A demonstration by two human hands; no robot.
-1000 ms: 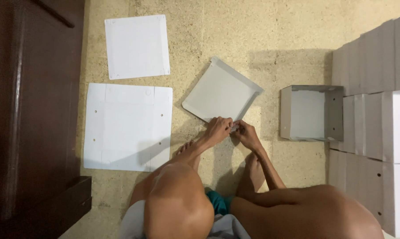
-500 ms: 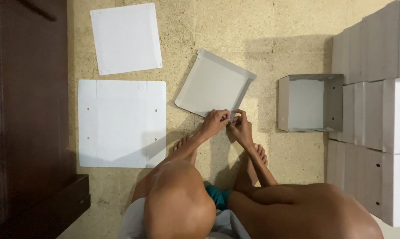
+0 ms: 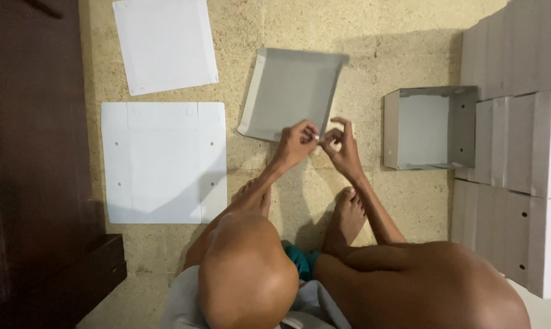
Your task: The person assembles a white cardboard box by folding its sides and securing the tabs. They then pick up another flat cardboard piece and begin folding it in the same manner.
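A partly folded white cardboard tray (image 3: 290, 91) with raised side walls lies on the speckled floor in front of me. My left hand (image 3: 296, 141) pinches its near right corner. My right hand (image 3: 342, 143) is right beside it, fingers curled and fingertips at the same corner. Both hands meet at the tray's near edge. My bare knees and feet fill the lower part of the view.
Two flat white cardboard blanks (image 3: 162, 161) (image 3: 166, 44) lie to the left. An assembled open box (image 3: 430, 127) lies on its side at right, next to stacks of finished white boxes (image 3: 519, 146). Dark wooden furniture (image 3: 28, 158) borders the left.
The tray has turned from a diagonal lie to nearly square with me. Both hands stayed at its near corner, now raised a little higher in view.
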